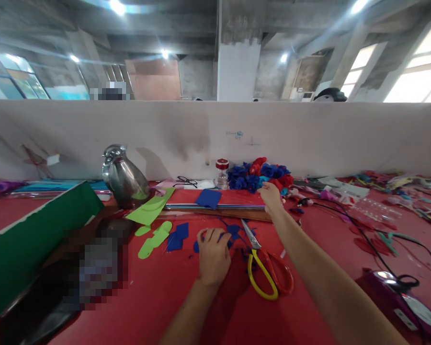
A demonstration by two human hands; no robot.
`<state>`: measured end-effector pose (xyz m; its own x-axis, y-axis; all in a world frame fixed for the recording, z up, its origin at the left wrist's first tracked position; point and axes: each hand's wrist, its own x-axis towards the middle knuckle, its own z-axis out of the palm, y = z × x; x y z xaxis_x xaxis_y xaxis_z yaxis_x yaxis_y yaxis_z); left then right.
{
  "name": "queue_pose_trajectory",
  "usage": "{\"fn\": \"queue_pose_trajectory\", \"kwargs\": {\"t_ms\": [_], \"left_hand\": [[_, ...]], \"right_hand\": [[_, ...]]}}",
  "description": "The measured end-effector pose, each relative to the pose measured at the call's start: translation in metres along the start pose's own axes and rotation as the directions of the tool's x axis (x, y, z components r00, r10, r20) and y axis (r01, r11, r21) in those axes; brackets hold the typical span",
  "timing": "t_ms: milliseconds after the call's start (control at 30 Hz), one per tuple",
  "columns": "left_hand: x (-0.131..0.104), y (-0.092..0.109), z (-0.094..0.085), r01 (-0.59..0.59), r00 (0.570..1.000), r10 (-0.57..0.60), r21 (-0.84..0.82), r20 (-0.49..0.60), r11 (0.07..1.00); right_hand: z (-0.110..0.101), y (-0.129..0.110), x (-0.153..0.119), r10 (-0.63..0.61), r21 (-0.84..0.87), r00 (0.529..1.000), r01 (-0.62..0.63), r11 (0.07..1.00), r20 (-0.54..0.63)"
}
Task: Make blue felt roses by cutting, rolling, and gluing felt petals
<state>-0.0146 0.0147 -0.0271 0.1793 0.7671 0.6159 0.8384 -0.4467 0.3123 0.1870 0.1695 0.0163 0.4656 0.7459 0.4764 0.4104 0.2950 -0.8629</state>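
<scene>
My left hand rests on the red tabletop, fingers bent and slightly apart, over loose dark blue cut pieces. It grips nothing that I can see. My right hand reaches forward to the near edge of a pile of blue and red ruffled flowers. Its fingers are drawn together; whatever they hold is hidden. Between my forearms lie scissors with one yellow and one red handle, blades apart. Left of my left hand are blue squares and light green rounded cutouts.
A shiny metal jug stands at the back left, near a green box. A stack of sheets and a red-lidded glass jar are ahead. Black cables and a purple device lie right. A low white partition closes the back.
</scene>
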Motion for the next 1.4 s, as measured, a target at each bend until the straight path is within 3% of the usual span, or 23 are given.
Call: {"fn": "queue_pose_trajectory", "kwargs": {"t_ms": [100, 200, 267, 367, 400, 467, 567, 633, 667, 733, 767, 800, 867, 967, 1033, 1067, 1133, 1200, 1233, 1300, 1333, 1367, 1400], "left_hand": [[-0.001, 0.0, 0.005, -0.02, 0.996, 0.023, -0.044, 0.082, 0.999], [-0.002, 0.0, 0.008, -0.075, 0.989, 0.083, -0.073, 0.125, 0.995], [-0.002, -0.001, 0.009, -0.095, 0.986, 0.105, -0.077, 0.131, 0.992], [-0.002, -0.002, 0.007, -0.105, 0.983, 0.122, -0.121, 0.138, 0.987], [-0.002, -0.002, 0.006, -0.099, 0.981, 0.121, -0.146, 0.154, 0.984], [0.0, -0.001, 0.003, -0.017, 0.973, 0.056, -0.174, 0.222, 0.985], [0.006, 0.001, -0.001, 0.195, 0.969, -0.131, -0.319, 0.21, 0.927], [0.013, 0.003, -0.006, 0.317, 0.943, -0.304, -0.624, 0.132, 0.714], [0.017, 0.005, -0.01, 0.336, 0.909, -0.397, -0.792, 0.131, 0.509], [0.022, 0.009, -0.019, 0.274, 0.819, -0.516, -0.961, 0.251, -0.032], [0.023, 0.012, -0.024, 0.236, 0.793, -0.503, -0.934, 0.344, -0.268], [0.024, 0.015, -0.028, 0.217, 0.78, -0.459, -0.871, 0.426, -0.44], [0.022, 0.019, -0.034, 0.214, 0.771, -0.367, -0.754, 0.521, -0.621], [0.019, 0.019, -0.036, 0.226, 0.761, -0.31, -0.681, 0.57, -0.697], [0.02, 0.012, -0.034, 0.212, 0.75, -0.339, -0.692, 0.568, -0.69], [0.022, 0.006, -0.032, 0.214, 0.738, -0.367, -0.712, 0.566, -0.669], [0.026, -0.007, -0.031, 0.274, 0.69, -0.46, -0.79, 0.558, -0.548], [0.03, -0.023, -0.035, 0.441, 0.625, -0.59, -0.855, 0.511, -0.274], [0.031, -0.032, -0.039, 0.518, 0.615, -0.668, -0.853, 0.419, -0.058], [0.031, -0.051, -0.052, 0.599, 0.653, -0.747, -0.691, 0.129, 0.404], [0.029, -0.061, -0.06, 0.658, 0.668, -0.742, -0.505, 0.05, 0.558], [0.026, -0.07, -0.067, 0.727, 0.657, -0.754, -0.276, 0.015, 0.628], [0.023, -0.079, -0.074, 0.786, 0.616, -0.788, -0.049, -0.007, 0.616]], "right_hand": [[-0.013, -0.002, -0.033, 0.096, 0.044, 0.994, -0.098, 0.994, 0.044], [-0.022, -0.023, -0.084, 0.063, 0.089, 0.982, -0.08, 0.993, 0.178], [-0.025, -0.042, -0.119, -0.064, 0.116, 0.901, 0.015, 0.993, 0.43], [-0.025, -0.065, -0.154, -0.275, 0.162, 0.761, 0.223, 0.961, 0.587], [-0.025, -0.068, -0.159, -0.307, 0.171, 0.742, 0.257, 0.951, 0.596], [-0.026, -0.067, -0.16, -0.299, 0.176, 0.777, 0.241, 0.954, 0.554], [-0.026, -0.053, -0.156, -0.122, 0.178, 0.893, 0.049, 0.983, 0.433], [-0.024, -0.047, -0.159, 0.015, 0.244, 0.906, -0.13, 0.961, 0.423], [-0.023, -0.047, -0.162, 0.062, 0.291, 0.889, -0.213, 0.932, 0.454], [-0.022, -0.051, -0.173, 0.076, 0.376, 0.809, -0.352, 0.857, 0.583], [-0.021, -0.055, -0.179, 0.046, 0.399, 0.744, -0.408, 0.821, 0.667], [-0.02, -0.059, -0.184, 0.005, 0.404, 0.671, -0.454, 0.794, 0.742], [-0.02, -0.065, -0.191, -0.051, 0.369, 0.538, -0.503, 0.781, 0.841], [-0.024, -0.067, -0.191, 0.017, 0.18, 0.373, -0.486, 0.855, 0.928], [-0.027, -0.067, -0.187, 0.114, 0.03, 0.292, -0.447, 0.894, 0.95], [-0.029, -0.067, -0.186, 0.147, -0.012, 0.278, -0.436, 0.9, 0.949], [-0.032, -0.069, -0.182, 0.156, -0.003, 0.311, -0.44, 0.898, 0.938], [-0.035, -0.07, -0.177, 0.141, 0.073, 0.406, -0.468, 0.881, 0.903], [-0.037, -0.069, -0.174, 0.144, 0.121, 0.477, -0.483, 0.867, 0.867], [-0.039, -0.063, -0.164, 0.178, 0.217, 0.65, -0.48, 0.85, 0.739], [-0.039, -0.058, -0.159, 0.198, 0.254, 0.736, -0.453, 0.854, 0.647], [-0.04, -0.052, -0.155, 0.212, 0.272, 0.809, -0.413, 0.869, 0.549], [-0.04, -0.046, -0.151, 0.214, 0.269, 0.863, -0.364, 0.892, 0.458]]}}
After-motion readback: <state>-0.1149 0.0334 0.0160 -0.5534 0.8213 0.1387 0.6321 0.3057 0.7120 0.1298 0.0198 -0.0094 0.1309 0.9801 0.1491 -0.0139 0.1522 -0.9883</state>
